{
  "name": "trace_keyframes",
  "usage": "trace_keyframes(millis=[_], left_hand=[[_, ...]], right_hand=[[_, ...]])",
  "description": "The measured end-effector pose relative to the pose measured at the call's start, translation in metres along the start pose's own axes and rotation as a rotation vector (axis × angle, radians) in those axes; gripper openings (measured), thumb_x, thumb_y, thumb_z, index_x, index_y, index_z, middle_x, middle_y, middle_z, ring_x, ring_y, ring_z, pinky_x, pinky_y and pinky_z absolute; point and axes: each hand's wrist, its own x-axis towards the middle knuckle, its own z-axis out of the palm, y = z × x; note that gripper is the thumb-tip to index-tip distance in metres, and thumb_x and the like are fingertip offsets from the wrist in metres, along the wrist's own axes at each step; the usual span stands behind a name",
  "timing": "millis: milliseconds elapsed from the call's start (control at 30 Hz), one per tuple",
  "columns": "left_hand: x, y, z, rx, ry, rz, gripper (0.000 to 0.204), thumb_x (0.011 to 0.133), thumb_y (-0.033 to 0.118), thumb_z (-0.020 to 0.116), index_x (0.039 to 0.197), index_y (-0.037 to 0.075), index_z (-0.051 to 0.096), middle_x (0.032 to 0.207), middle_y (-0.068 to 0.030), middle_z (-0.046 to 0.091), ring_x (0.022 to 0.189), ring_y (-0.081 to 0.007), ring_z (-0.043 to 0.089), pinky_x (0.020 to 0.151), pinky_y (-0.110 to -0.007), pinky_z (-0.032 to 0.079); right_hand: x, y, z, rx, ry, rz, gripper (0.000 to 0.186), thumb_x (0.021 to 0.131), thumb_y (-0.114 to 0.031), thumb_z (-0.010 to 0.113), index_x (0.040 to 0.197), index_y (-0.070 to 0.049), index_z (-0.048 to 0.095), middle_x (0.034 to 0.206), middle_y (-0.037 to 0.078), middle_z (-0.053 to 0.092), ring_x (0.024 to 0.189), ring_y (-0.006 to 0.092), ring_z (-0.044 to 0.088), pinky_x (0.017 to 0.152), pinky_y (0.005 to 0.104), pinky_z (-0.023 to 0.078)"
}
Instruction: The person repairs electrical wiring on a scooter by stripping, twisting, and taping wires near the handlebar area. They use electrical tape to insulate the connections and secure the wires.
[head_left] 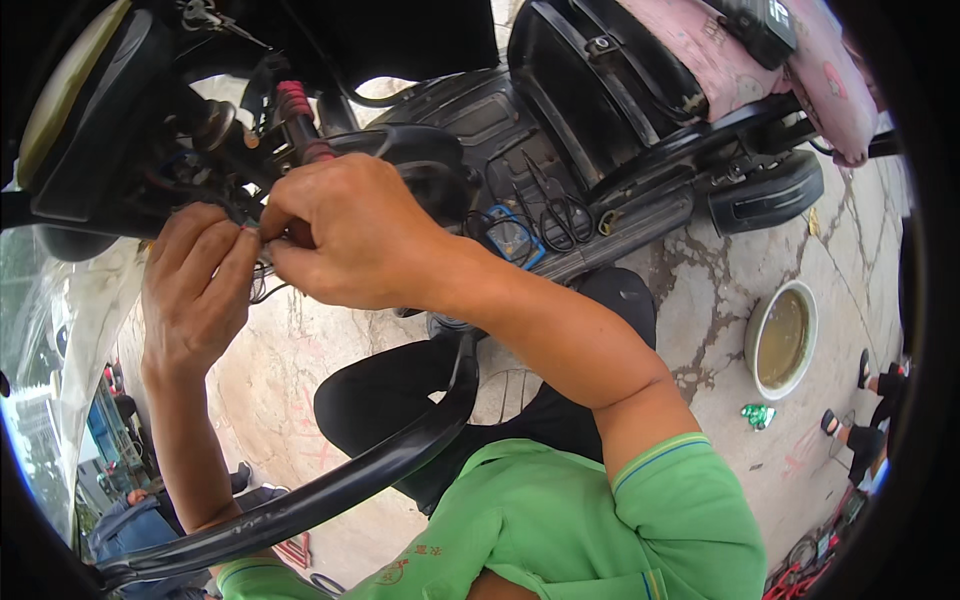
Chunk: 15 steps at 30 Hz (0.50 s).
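My left hand [200, 285] and my right hand [345, 230] meet fingertip to fingertip beside the opened front of a black electric scooter or trike [110, 150]. Both are closed in a pinch on thin wire, whose dark loops [266, 290] hang just under the fingers. A small reddish bit shows at the left fingertips; the pinched ends themselves are mostly hidden. Behind my right hand rises a handlebar grip [293, 105] wrapped in dark red. Exposed wiring and metal parts [205, 130] lie just beyond my fingers.
Scissors [560, 220] and a blue-cased meter [515, 238] with black leads lie on the footboard. A curved black bar [330, 492] crosses before me. On the cracked ground stand a basin of murky water [783, 340] and a green packet [757, 415]. People [868, 425] are at the right edge.
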Motion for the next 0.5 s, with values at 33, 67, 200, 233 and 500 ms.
trace_keyframes(millis=[33, 67, 200, 233, 500], left_hand=[[-0.001, 0.003, -0.004, 0.014, -0.018, -0.018, 0.028, 0.067, -0.007, 0.074, 0.093, -0.003, 0.065, 0.088, -0.0121, 0.064, 0.088, -0.0316, 0.066, 0.079, -0.044, 0.057], [-0.002, 0.005, -0.003, 0.010, -0.027, -0.018, 0.026, 0.069, -0.009, 0.073, 0.092, -0.004, 0.065, 0.088, -0.0134, 0.064, 0.088, -0.0327, 0.066, 0.080, -0.046, 0.057], [0.001, 0.004, -0.005, 0.061, -0.081, 0.034, 0.027, 0.068, -0.011, 0.073, 0.094, -0.006, 0.065, 0.089, -0.0160, 0.065, 0.090, -0.0345, 0.066, 0.086, -0.051, 0.057], [0.003, 0.004, -0.003, 0.071, -0.094, 0.059, 0.028, 0.069, -0.010, 0.073, 0.095, -0.007, 0.065, 0.089, -0.0164, 0.064, 0.091, -0.0347, 0.066, 0.088, -0.051, 0.057], [0.001, -0.009, 0.001, 0.144, -0.117, 0.146, 0.028, 0.072, -0.007, 0.069, 0.100, -0.011, 0.065, 0.091, -0.0185, 0.064, 0.095, -0.0362, 0.065, 0.092, -0.054, 0.055]], right_hand=[[-0.001, 0.000, 0.001, 0.001, -0.012, -0.020, 0.012, 0.071, -0.010, 0.070, 0.078, 0.000, 0.073, 0.073, 0.013, 0.068, 0.064, 0.0319, 0.067, 0.061, 0.0411, 0.052], [-0.004, -0.002, 0.000, 0.004, 0.002, -0.008, 0.012, 0.071, -0.010, 0.069, 0.077, 0.000, 0.072, 0.072, 0.014, 0.068, 0.066, 0.0334, 0.067, 0.062, 0.0426, 0.052], [-0.009, -0.006, 0.003, 0.006, 0.041, 0.028, 0.009, 0.070, -0.008, 0.067, 0.072, -0.001, 0.070, 0.072, 0.014, 0.067, 0.068, 0.0363, 0.066, 0.061, 0.0449, 0.051], [-0.011, -0.005, 0.003, -0.005, 0.065, 0.034, 0.009, 0.070, -0.009, 0.067, 0.072, -0.001, 0.070, 0.072, 0.015, 0.067, 0.068, 0.0368, 0.066, 0.061, 0.0453, 0.051], [-0.009, -0.002, 0.014, -0.051, 0.201, 0.028, 0.011, 0.073, -0.010, 0.069, 0.076, 0.001, 0.069, 0.075, 0.017, 0.068, 0.068, 0.0385, 0.066, 0.061, 0.0472, 0.050]])
